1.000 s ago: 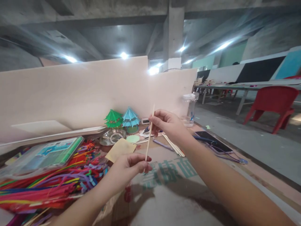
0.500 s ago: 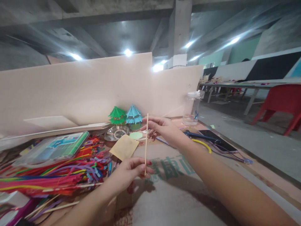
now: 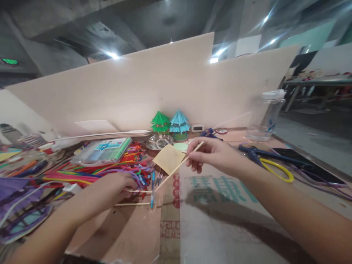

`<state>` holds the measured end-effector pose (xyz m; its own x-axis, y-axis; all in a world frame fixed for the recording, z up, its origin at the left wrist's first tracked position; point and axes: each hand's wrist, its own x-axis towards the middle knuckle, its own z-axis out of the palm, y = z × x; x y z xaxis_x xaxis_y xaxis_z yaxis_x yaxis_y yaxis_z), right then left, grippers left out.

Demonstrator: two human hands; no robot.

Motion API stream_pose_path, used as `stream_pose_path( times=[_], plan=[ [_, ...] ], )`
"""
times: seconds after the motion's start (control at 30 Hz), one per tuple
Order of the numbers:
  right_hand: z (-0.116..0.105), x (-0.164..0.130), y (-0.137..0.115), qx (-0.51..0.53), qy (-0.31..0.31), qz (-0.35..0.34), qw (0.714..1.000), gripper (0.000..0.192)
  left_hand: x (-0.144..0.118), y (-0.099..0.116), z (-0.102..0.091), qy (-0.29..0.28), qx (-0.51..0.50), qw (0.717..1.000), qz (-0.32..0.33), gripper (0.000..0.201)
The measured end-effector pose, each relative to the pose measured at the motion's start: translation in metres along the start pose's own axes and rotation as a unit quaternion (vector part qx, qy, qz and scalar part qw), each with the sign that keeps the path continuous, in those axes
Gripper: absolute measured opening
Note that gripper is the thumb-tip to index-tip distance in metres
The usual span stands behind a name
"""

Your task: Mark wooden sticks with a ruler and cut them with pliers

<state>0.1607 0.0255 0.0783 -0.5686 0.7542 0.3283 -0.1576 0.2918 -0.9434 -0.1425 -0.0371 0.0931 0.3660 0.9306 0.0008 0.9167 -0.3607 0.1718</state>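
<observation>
Now we've let go with the left hand: half a second ago it pinched the lower end of the stick, and it has dropped to the desk, fingers curled loosely beside the pipe cleaners, touching a second thin stick lying there. We can't tell whether it grips that one. So the first stick has gone from upright, held in two hands, to slanting low. Over to the right hand: closed, pinching the stick's upper end, its lower tip near the blue pen.
</observation>
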Motion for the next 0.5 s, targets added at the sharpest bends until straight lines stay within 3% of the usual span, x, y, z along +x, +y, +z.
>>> stream_pose_path(
  times=[0.1,0.2,0.27,0.37,0.43,0.5],
  plan=[
    [0.028,0.000,0.019,-0.016,-0.081,0.042,0.996,0.011,-0.011,-0.025,0.020,-0.010,0.053,0.998,-0.019,0.030],
    [0.061,0.002,0.040,-0.064,-0.146,0.072,0.985,0.016,-0.010,-0.038,0.032,0.026,0.091,0.995,-0.031,0.026],
    [0.080,0.002,0.048,-0.153,-0.174,0.039,0.972,0.022,-0.008,-0.039,0.030,0.039,0.098,0.994,-0.020,0.020],
    [0.095,0.002,0.050,-0.263,-0.256,-0.059,0.928,0.030,-0.006,-0.030,0.017,0.065,0.081,0.994,-0.013,0.023],
    [0.092,0.002,0.047,-0.292,-0.243,-0.081,0.921,0.028,-0.006,-0.020,0.009,0.109,0.063,0.991,-0.033,0.030],
    [0.080,0.005,0.045,-0.285,-0.159,-0.049,0.944,0.023,-0.005,-0.006,0.006,0.159,0.037,0.985,-0.059,0.039]
  ],
)
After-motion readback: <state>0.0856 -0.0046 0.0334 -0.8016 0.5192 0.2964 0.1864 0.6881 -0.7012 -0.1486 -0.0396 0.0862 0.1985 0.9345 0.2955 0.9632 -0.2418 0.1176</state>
